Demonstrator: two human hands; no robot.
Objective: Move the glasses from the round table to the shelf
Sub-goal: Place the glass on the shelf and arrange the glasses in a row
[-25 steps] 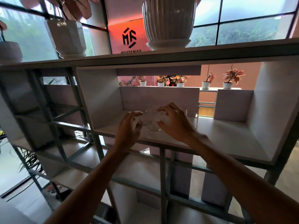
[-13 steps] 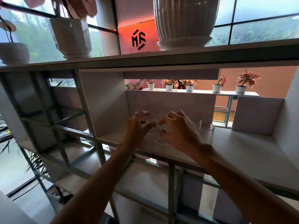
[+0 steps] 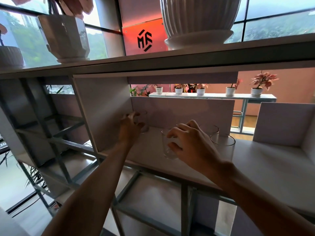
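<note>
Both my hands reach into a white shelf (image 3: 255,160) compartment. My left hand (image 3: 130,129) grips a clear glass (image 3: 144,120) at the back left corner, close to the side wall. My right hand (image 3: 189,143) holds a second clear glass (image 3: 166,148) near the middle of the shelf board; whether its base touches the board is unclear. To the right of my right hand, two more clear glasses (image 3: 222,142) stand on the board, one behind the other. The round table is out of view.
A back panel (image 3: 184,113) closes the compartment behind the glasses. On the top board stand a large ribbed white pot (image 3: 197,19) and a faceted white pot (image 3: 64,36). Metal-framed compartments (image 3: 56,126) lie to the left and below. Small potted plants (image 3: 255,89) line a far ledge.
My hands have moved apart: the left has carried its glass to the back left corner, the right stays near the middle with its glass. The camera has come closer to the shelf.
</note>
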